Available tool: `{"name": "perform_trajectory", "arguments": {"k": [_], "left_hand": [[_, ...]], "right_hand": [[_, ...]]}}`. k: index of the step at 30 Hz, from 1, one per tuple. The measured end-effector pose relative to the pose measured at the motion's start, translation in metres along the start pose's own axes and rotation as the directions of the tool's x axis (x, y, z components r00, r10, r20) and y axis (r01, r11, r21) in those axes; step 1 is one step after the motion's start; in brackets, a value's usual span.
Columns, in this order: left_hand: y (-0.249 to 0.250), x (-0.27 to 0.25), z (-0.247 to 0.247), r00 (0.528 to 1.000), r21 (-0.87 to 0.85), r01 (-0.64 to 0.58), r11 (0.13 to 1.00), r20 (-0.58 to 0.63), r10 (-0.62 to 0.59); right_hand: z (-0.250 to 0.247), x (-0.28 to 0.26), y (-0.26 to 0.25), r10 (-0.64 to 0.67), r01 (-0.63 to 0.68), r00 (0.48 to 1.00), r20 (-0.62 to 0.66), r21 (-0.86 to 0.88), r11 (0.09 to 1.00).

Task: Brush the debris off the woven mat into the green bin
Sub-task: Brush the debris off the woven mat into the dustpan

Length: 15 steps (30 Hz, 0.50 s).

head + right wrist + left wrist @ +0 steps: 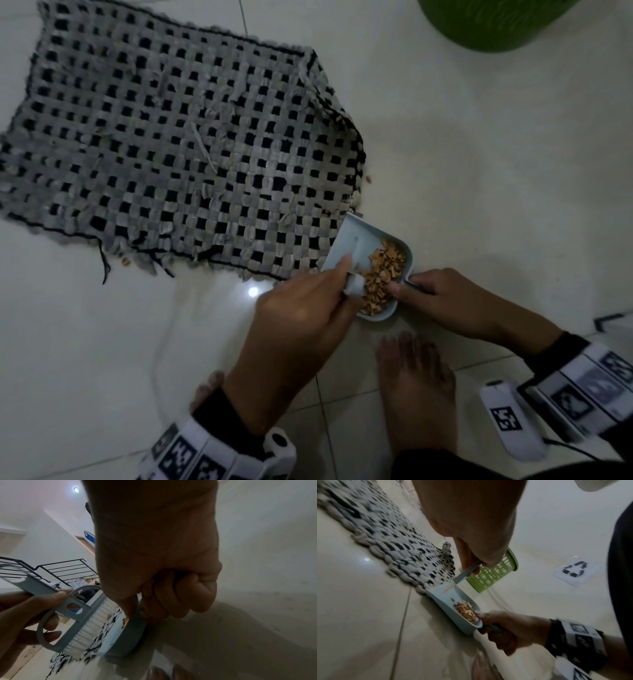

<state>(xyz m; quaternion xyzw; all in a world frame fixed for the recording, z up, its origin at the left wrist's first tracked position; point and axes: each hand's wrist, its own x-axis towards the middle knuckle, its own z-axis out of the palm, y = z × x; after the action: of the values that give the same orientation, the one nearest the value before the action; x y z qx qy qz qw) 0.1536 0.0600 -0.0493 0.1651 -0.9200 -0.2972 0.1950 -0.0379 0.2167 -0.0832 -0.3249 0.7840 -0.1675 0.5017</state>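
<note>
Grey-and-black checked woven mat [178,144], pale blue dustpan [356,240] (tan debris [382,277] inside), green bin [493,24].

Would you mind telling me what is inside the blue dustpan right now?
The dustpan holds a heap of brown debris near its handle end. The left hand and brush cover part of the pan's inside.
</note>
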Motion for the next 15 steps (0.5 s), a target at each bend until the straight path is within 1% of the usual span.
{"name": "perform_trajectory", "arguments": {"k": [4, 6, 8, 10, 13, 15], "left_hand": [[-0.022, -0.003, -0.016, 0.997, 0.165, 0.075, 0.983, -0.033, -0.071], [-0.024, -0.003, -0.015, 0.997, 0.196, 0.078, 0.977, -0.015, -0.077], [-0.015, -0.004, -0.005, 0.999, 0.153, 0.031, 0.988, 0.016, -0.034], [-0.002, -0.004, 0.006, 1.000, 0.071, 0.002, 0.998, 0.026, -0.003], [0.001, 0.000, 0.004, 0.999, 0.006, 0.037, 0.999, 0.022, -0.037], [-0.011, 0.006, -0.011, 0.996, 0.049, 0.092, 0.995, -0.014, -0.092]], "right_hand": [[0.000, -0.001, 0.001, -0.005, 0.005, 1.000, 0.015, 0.006, 1.000], [0.000, -0.001, 0.002, -0.011, 0.010, 1.000, 0.011, 0.003, 1.000], [0.000, -0.001, 0.002, -0.014, 0.014, 1.000, 0.006, 0.004, 1.000], [0.000, -0.002, 0.000, -0.020, 0.020, 1.000, -0.002, -0.015, 1.000], [0.000, -0.002, 0.001, -0.013, 0.013, 1.000, -0.006, -0.002, 1.000], [0.000, -0.003, 0.002, -0.012, 0.012, 1.000, -0.001, 0.013, 1.000]]}}
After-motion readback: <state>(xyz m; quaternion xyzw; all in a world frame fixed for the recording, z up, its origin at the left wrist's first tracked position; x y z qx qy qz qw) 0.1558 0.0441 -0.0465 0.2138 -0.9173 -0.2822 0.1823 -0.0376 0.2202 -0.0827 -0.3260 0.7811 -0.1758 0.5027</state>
